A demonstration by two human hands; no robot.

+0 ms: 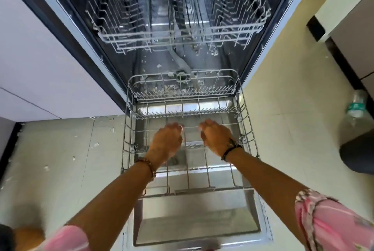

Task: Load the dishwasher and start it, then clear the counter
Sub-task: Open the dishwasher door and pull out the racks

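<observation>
The dishwasher (pixel 85 48) stands open with its door (pixel 194 222) folded down flat. An empty wire lower rack (pixel 248 129) is pulled out over the door. The empty upper rack (pixel 113 38) sits inside the tub above it. My left hand (pixel 168 141) and my right hand (pixel 216 139) reach side by side into the middle of the lower rack. Both have their fingers curled down over the same cross wire, which shows between them. No dishes are in view.
A white cabinet front (pixel 40 68) flanks the dishwasher on the left. On the right floor stand a clear plastic bottle (pixel 356 109) and a dark round bin (pixel 358 153). White specks litter the floor tiles (pixel 60 159) and the tub bottom.
</observation>
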